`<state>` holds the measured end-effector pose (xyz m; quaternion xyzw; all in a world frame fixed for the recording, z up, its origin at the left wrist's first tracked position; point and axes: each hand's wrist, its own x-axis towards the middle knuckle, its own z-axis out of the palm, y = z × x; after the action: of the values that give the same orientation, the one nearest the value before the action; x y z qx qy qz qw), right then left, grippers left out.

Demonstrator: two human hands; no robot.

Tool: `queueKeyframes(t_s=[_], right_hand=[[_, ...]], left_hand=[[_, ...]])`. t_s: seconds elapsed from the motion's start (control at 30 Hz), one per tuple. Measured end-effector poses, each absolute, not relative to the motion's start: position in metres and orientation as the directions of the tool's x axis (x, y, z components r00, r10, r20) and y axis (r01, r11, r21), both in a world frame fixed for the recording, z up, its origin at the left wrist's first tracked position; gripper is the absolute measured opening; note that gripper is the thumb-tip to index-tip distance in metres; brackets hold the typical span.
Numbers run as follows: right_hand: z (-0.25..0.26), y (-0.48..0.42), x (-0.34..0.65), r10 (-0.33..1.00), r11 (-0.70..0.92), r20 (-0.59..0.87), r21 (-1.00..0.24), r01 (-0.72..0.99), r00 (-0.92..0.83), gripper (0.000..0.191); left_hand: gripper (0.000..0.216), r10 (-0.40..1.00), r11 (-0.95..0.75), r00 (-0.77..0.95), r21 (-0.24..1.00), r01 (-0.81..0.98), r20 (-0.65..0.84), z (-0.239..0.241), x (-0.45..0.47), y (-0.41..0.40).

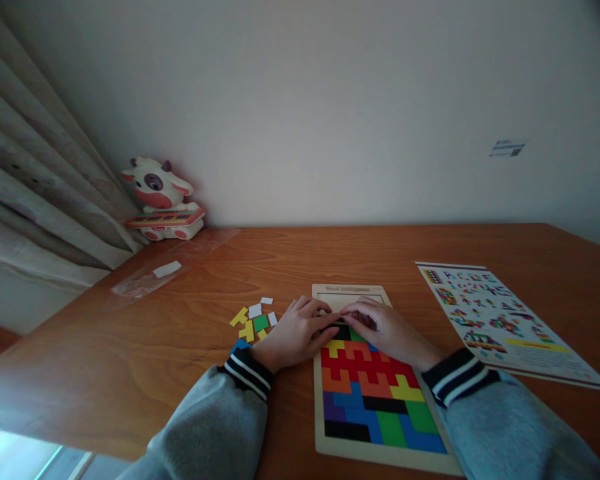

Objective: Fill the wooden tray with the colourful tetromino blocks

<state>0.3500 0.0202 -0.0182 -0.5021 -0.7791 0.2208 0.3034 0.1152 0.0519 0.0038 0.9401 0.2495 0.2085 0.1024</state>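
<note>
A wooden puzzle board (319, 427) lies on the table in front of me, mostly filled with coloured block pieces (375, 393). My left hand (296, 333) and my right hand (385, 328) rest on the board's far part, fingertips meeting near a dark piece (342, 331) at the edge of the filled area. Both hands have their fingers curled down and pressed on the pieces; what they pinch, if anything, is hidden. A small group of loose yellow, green and white pieces (254, 320) lies just left of my left hand.
A printed pattern sheet (505, 323) lies to the right of the board. A clear plastic bag (170, 270) and a cow-shaped toy (161, 199) sit at the far left by a curtain (35, 193). The wall stands behind the table.
</note>
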Motion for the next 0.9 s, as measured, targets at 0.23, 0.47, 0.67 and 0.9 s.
queueKeyframes(t_s=[0.23,0.47,0.67,0.9], right_hand=[[-0.017,0.021,0.351,0.912,0.408,0.253,-0.632,0.658,-0.323,0.025],[-0.022,0.025,0.354,0.928,0.373,0.275,-0.633,0.678,-0.253,0.023],[-0.023,0.025,0.354,0.932,0.357,0.295,-0.642,0.678,-0.212,0.022],[-0.021,0.025,0.355,0.923,0.384,0.275,-0.612,0.692,-0.270,0.021]], left_hand=[[0.035,0.511,-0.856,0.790,0.289,0.429,0.340,0.004,0.115,0.051],[0.042,0.582,-0.812,0.723,0.312,0.494,0.371,0.001,0.115,0.051],[0.038,0.592,-0.804,0.729,0.323,0.499,0.345,-0.005,0.115,0.054],[0.033,0.582,-0.813,0.730,0.271,0.515,0.358,-0.006,0.115,0.054]])
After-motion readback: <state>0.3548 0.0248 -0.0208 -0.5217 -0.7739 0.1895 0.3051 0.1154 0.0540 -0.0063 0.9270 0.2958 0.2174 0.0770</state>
